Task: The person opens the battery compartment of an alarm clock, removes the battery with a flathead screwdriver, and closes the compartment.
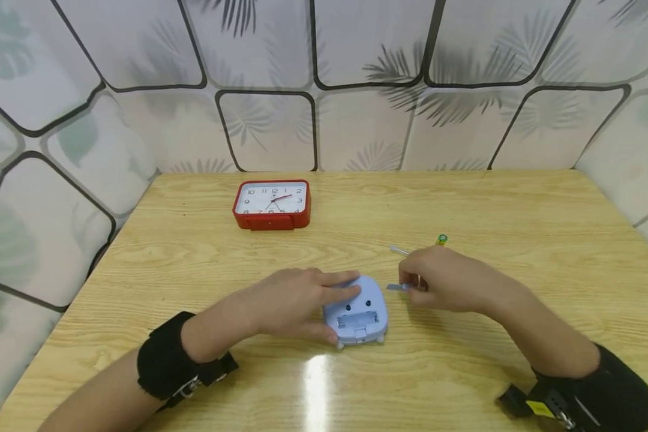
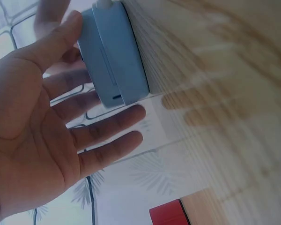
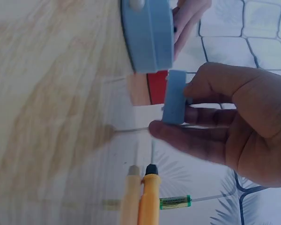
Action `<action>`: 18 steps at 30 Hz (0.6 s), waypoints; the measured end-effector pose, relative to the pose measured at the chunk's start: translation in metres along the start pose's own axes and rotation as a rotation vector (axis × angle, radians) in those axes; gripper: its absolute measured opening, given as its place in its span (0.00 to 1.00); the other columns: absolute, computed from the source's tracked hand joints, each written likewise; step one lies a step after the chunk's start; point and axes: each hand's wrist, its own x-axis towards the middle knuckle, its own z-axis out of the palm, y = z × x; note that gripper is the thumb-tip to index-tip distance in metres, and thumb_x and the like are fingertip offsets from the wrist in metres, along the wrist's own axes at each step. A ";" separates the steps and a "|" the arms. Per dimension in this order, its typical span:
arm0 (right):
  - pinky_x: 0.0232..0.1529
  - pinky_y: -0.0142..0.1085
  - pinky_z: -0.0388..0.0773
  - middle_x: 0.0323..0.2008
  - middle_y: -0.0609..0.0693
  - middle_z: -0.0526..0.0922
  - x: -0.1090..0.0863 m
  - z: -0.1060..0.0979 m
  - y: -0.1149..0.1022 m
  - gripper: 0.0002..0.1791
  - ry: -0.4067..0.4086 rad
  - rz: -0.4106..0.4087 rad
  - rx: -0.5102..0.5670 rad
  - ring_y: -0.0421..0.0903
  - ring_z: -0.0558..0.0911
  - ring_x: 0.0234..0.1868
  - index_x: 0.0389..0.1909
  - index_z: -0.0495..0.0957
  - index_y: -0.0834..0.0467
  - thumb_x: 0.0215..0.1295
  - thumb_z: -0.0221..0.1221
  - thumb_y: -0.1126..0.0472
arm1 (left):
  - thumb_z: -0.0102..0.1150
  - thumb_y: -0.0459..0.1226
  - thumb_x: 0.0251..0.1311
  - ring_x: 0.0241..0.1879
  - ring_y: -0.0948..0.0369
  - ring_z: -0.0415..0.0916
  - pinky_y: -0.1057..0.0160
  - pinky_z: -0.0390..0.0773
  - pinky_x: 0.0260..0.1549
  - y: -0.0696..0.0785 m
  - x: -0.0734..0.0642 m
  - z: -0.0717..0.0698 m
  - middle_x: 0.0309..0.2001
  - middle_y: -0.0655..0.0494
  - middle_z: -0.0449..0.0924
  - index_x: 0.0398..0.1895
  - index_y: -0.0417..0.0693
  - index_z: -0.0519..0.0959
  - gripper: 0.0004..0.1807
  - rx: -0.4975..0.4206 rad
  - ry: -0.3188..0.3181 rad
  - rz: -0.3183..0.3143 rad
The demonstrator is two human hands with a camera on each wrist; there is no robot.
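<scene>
Fingers of the left hand lie straight and apart, two of them on the back of a light-blue device, the thumb at its lower corner; we see the other two only in the left wrist view. The right hand pinches a blue cover between thumb and fingertips, just beside the device; in the head view we make out only its end. We find the device flat on the table, two black knobs and an uncovered bay upward, its underside hidden; both wrist views cut it off at the top. Near the right hand lie an orange-handled screwdriver, little more than its tip showing from above, and a green battery, mostly behind that hand. Farther back we see a red clock, its lowest numerals partly hidden by the rim.
</scene>
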 end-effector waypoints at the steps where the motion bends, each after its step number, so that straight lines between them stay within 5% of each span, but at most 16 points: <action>1: 0.28 0.27 0.75 0.27 0.37 0.76 0.000 -0.001 -0.002 0.08 0.031 -0.024 0.006 0.31 0.73 0.27 0.27 0.80 0.50 0.59 0.63 0.67 | 0.62 0.64 0.57 0.66 0.52 0.72 0.53 0.77 0.59 -0.001 0.000 0.000 0.78 0.59 0.55 0.75 0.57 0.64 0.45 0.004 0.007 -0.013; 9: 0.34 0.24 0.80 0.35 0.41 0.80 0.002 0.008 -0.017 0.06 0.188 -0.322 0.055 0.33 0.80 0.32 0.33 0.84 0.55 0.58 0.66 0.69 | 0.61 0.62 0.59 0.66 0.52 0.72 0.54 0.76 0.61 -0.003 -0.001 0.000 0.79 0.55 0.53 0.76 0.53 0.62 0.46 -0.028 -0.001 -0.015; 18: 0.35 0.23 0.80 0.33 0.41 0.84 0.009 0.024 -0.034 0.09 0.335 -0.486 -0.196 0.34 0.81 0.32 0.33 0.85 0.52 0.51 0.74 0.64 | 0.61 0.61 0.60 0.65 0.52 0.72 0.55 0.74 0.62 -0.005 -0.002 -0.001 0.78 0.52 0.54 0.75 0.50 0.64 0.45 -0.028 0.014 0.040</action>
